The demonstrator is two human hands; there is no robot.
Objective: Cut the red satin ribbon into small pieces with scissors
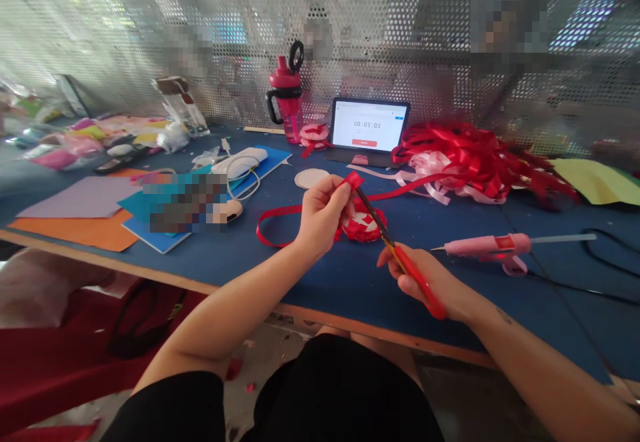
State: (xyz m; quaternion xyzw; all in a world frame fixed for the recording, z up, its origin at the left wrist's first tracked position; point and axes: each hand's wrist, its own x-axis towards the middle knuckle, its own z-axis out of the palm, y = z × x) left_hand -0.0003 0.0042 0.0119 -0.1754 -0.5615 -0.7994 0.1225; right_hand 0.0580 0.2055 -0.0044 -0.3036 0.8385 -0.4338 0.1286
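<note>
My left hand (325, 212) is closed, pinching a red ribbon (280, 213) between thumb and fingers. A folded bit of the ribbon shows above the thumb, and a loop of it hangs to the left over the table. In my right hand (425, 275) is a pair of scissors (413, 272) with red-orange handles. Their dark blades point up and left, the tips close to the ribbon at my left fingertips; I cannot tell whether they touch it. Below and behind the blades lies a round red-and-white ribbon piece (363, 225), partly hidden by my left hand.
A pink glue gun (487, 245) with a cord lies at right. Behind are a tablet (370, 124) showing a timer, a pink bottle (287, 102) and a heap of red ribbons (470, 155). A white disc (312, 179) sits mid-table; coloured sheets (75, 197) lie left.
</note>
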